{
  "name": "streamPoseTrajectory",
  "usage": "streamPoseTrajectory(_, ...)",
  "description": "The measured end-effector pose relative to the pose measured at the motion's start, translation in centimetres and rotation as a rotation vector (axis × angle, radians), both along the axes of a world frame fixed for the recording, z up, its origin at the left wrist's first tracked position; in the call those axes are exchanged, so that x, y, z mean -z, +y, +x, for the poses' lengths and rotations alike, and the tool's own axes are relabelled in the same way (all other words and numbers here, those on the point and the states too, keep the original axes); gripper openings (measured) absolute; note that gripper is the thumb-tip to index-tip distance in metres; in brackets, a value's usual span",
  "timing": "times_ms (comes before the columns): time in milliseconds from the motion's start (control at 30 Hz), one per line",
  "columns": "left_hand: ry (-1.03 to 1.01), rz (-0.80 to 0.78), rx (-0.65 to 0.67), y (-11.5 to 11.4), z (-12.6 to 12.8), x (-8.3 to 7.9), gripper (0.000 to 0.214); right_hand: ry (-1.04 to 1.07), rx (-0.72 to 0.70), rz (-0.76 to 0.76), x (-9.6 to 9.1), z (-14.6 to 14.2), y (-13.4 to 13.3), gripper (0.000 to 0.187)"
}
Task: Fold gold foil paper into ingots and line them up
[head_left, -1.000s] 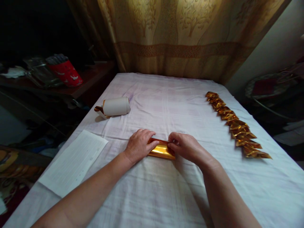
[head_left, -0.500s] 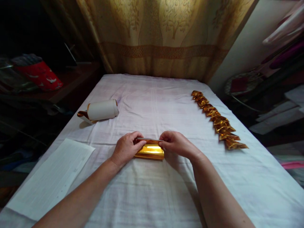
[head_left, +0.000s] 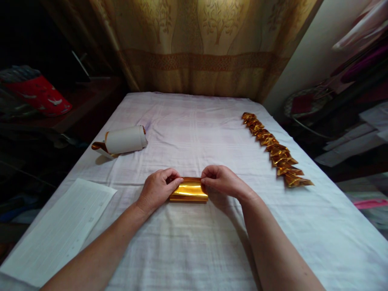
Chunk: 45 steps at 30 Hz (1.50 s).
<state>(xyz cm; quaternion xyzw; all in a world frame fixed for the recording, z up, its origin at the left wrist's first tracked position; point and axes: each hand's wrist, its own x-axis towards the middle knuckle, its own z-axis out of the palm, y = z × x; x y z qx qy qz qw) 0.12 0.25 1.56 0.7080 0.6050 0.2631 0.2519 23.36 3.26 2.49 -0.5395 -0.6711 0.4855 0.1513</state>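
Observation:
A shiny gold foil paper (head_left: pixel 189 191), curved over on itself, lies on the white cloth in front of me. My left hand (head_left: pixel 159 186) pinches its far left corner between thumb and fingers. At the far right corner my right hand (head_left: pixel 223 182) grips the same sheet, fingers curled. The paper's far edge stretches between both hands, and its near edge rests on the cloth. My fingers hide the two far corners.
A white-backed roll of gold paper (head_left: pixel 125 140) lies at the left. Folded gold pieces (head_left: pixel 269 141) form a row on the right. A printed sheet (head_left: pixel 57 230) is by my left forearm. A red container (head_left: pixel 39 95) stands on the dark side table; a curtain (head_left: pixel 194 48) hangs behind.
The far edge of the gold paper, where a pale strip showed, is now turned over and shows gold. Both hands keep their pinch. The whole view has shifted slightly.

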Motion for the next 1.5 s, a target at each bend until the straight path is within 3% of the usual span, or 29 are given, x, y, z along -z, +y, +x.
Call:
streamPoseTrajectory(267, 0.099, 0.014, 0.017, 0.1, 0.1, 0.2, 0.015, -0.108, 0.009, 0.076, 0.1, 0.0, 0.1, 0.01)
streamPoseTrajectory(567, 0.329, 0.156, 0.035, -0.2, 0.7, 0.4, 0.011, -0.474, 0.015, 0.259, -0.7, -1.7, -0.3, 0.011)
streamPoseTrajectory(833, 0.329, 0.211, 0.102, 0.1, 0.4, 0.8, 0.012, -0.491, -0.039, 0.351, -0.7, -1.9, -0.6, 0.012)
streamPoseTrajectory(1067, 0.373, 0.108, 0.183, -0.5, 0.4, -1.1, 0.016, -0.448, -0.106, 0.354, -0.5, -1.3, -0.3, 0.019)
streamPoseTrajectory(1200, 0.466, 0.127, 0.189, -1.0, 0.9, -1.4, 0.021, -0.47, -0.114, 0.368, -1.2, -1.6, -0.6, 0.019)
streamPoseTrajectory(1367, 0.51, 0.141, 0.194, -1.2, 1.1, -1.1, 0.022, -0.537, -0.078, 0.514, -2.3, -3.4, -1.7, 0.021)
streamPoseTrajectory(1500, 0.529, 0.124, 0.184, -1.2, 1.3, -1.3, 0.02, -0.477, -0.176, 0.394, -1.9, -4.4, -2.0, 0.019)
